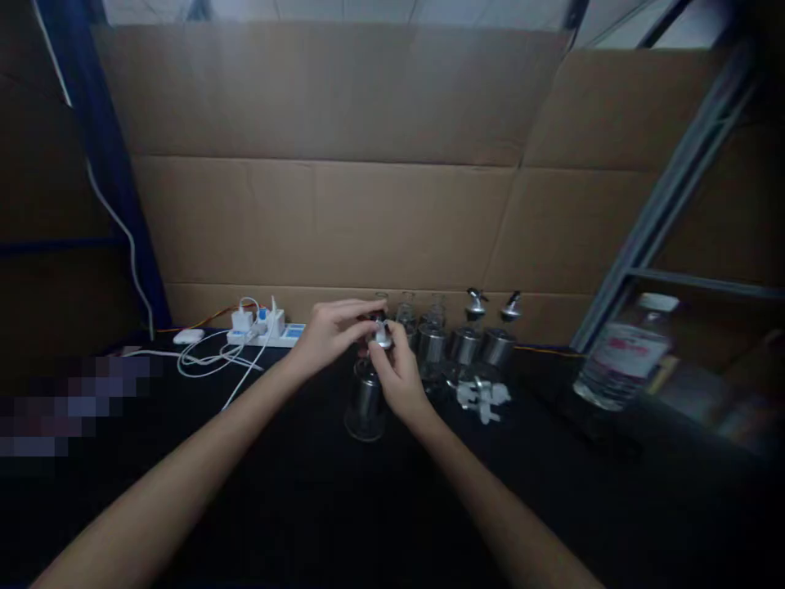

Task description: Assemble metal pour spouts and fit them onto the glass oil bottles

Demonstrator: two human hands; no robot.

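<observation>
Both hands meet over a metal-sleeved glass bottle [366, 405] that stands upright on the black table. My right hand [400, 372] is closed on a small silvery metal cap piece [383, 334]. My left hand [334, 329] reaches in from the left, its fingertips pressed to the same piece and to something dark reddish above it. The bottle's top is just under the fingers; whether the cap touches it cannot be made out.
Behind stand several metal-and-glass bottles [466, 345], two with spouted tops [475, 305]. White plastic pieces [484, 397] lie right of centre. A large water bottle [629, 353] is at right; a power strip [291, 334] with white cables is at left. Cardboard [319, 221] walls the back.
</observation>
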